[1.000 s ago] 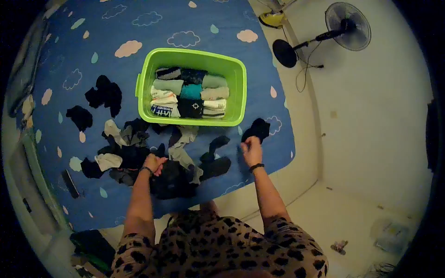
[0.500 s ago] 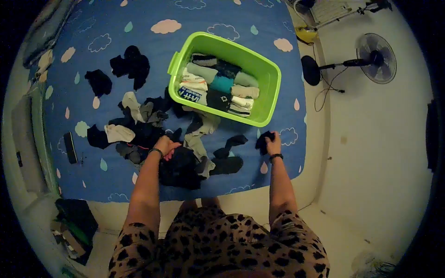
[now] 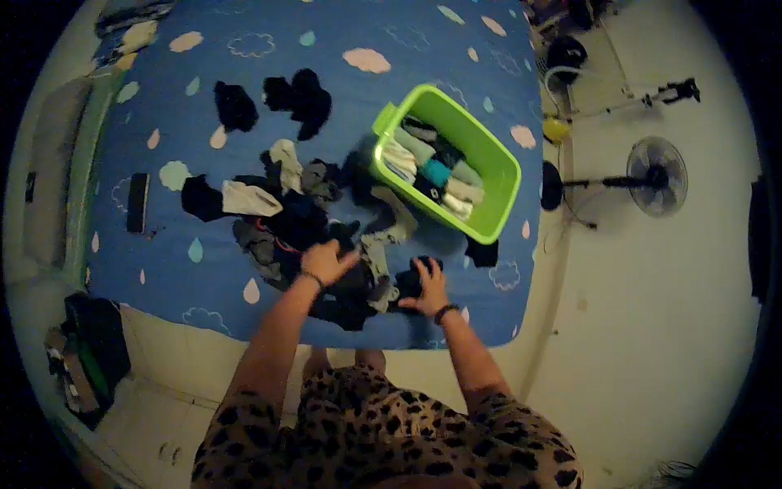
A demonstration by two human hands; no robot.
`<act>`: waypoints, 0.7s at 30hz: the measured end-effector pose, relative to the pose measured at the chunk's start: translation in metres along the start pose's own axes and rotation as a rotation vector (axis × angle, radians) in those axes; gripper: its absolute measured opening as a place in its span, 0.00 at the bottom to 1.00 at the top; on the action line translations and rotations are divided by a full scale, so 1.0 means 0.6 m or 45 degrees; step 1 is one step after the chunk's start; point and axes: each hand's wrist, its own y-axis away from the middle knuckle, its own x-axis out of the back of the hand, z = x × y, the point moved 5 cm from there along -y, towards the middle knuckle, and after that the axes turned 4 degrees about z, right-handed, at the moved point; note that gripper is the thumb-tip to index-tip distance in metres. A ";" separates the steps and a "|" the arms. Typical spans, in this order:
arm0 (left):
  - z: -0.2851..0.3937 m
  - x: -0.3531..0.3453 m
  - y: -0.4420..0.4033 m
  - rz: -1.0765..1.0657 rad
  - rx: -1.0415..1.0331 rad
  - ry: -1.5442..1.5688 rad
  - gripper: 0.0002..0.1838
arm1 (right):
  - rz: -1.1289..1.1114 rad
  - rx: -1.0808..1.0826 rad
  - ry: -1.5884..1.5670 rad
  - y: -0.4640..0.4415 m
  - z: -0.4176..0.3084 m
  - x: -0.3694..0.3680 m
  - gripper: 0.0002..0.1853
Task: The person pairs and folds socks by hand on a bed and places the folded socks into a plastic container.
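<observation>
My left hand (image 3: 327, 264) rests on the near part of a pile of dark, grey and white socks, fingers apart. To its right, my right hand (image 3: 428, 290) is spread over a dark sock (image 3: 410, 281), fingers apart. A white sock (image 3: 251, 199) lies on the left of the pile, a grey one (image 3: 399, 220) on its right. Beyond my right hand stands a green basket (image 3: 507, 175), tilted in view, with rolled socks in several colours inside. A black sock (image 3: 483, 252) lies by its near right corner.
Two black bundles (image 3: 235, 106) (image 3: 303, 99) lie farther back on the blue patterned bedsheet (image 3: 366, 24). A dark flat object (image 3: 138, 203) is at the left. Off the bed's right side stands a fan (image 3: 654, 176) by the wall.
My right hand has left the black sock by the basket and moved left to the dark sock, opening. My left hand has opened over the pile. The whole view has turned.
</observation>
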 end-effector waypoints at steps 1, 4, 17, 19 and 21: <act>0.028 0.023 0.050 0.066 -0.006 0.096 0.32 | -0.006 0.047 0.055 0.006 -0.022 -0.014 0.58; 0.056 0.008 0.145 0.301 -0.369 -0.311 0.34 | -0.032 0.023 0.256 0.008 -0.045 -0.060 0.46; -0.033 0.193 0.108 1.035 0.138 -0.239 0.26 | 0.451 0.910 -0.228 -0.210 -0.362 0.064 0.27; -0.023 0.156 0.168 1.203 0.106 -0.181 0.29 | 0.409 0.531 -0.017 -0.217 -0.281 0.049 0.29; -0.014 0.048 0.203 0.703 -0.046 0.010 0.32 | -0.290 0.203 0.335 -0.231 -0.166 -0.015 0.29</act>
